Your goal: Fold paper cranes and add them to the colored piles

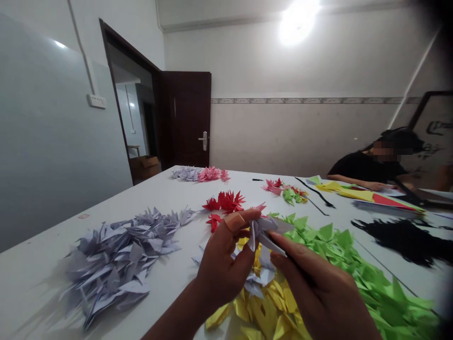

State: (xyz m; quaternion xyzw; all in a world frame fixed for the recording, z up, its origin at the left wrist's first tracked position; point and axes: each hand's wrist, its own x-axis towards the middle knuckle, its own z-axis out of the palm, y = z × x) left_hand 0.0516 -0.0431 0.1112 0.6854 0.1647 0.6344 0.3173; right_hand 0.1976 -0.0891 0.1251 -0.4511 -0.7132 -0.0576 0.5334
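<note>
**A small fold among bright piles**

Your left hand and right hand are both closed in on a pale lilac folded paper piece — it sits pinched between your fingertips, just above the yellow folded paper. (A tan adhesive bandage wraps your left index finger.) Something thin and dark runs along your right fingers, too blurred to tell what it is.

Green folded paper spreads just right of your hands, lilac folded paper lies to the left, and red folded paper sits ahead on the white desk. Farther along are pink folded pieces — and across the desk, a co-worker in black leans over flat coloured sheets.
</note>
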